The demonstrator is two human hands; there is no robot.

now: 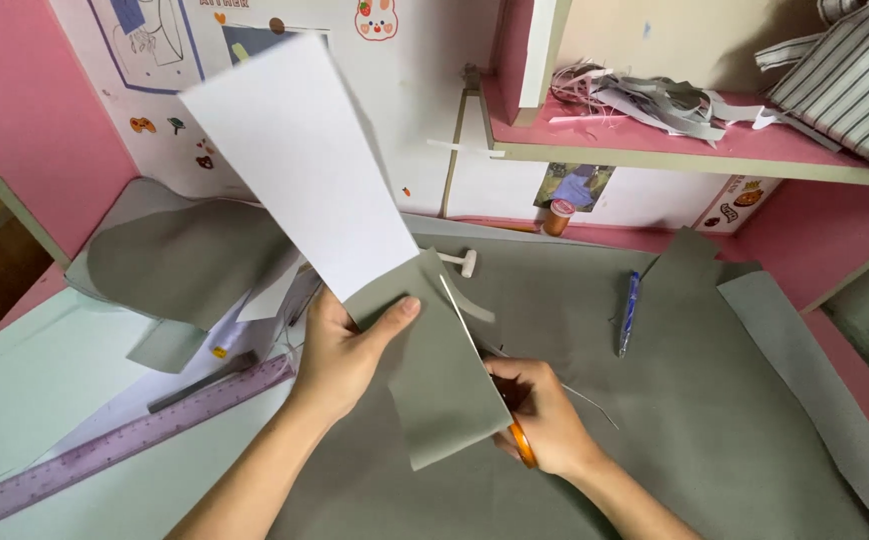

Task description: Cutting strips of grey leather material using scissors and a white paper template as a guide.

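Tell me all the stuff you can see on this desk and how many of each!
paper piece: one, grey one side and white the other, held up mid-desk
scissors: one, orange-handled, at the paper's right edge
large grey sheet: one, grey, spread over the desk
loose grey sheet: one, grey, back left
ruler: one, purple, front left
pen: one, blue, on the large sheet, right of centre
small bottle: one, orange, at the back wall
paper scraps: a pile, grey and white, on the pink shelf
striped cloth: one, grey and white, top right
left hand: one, its grip pinches the paper
right hand: one, grips the scissors
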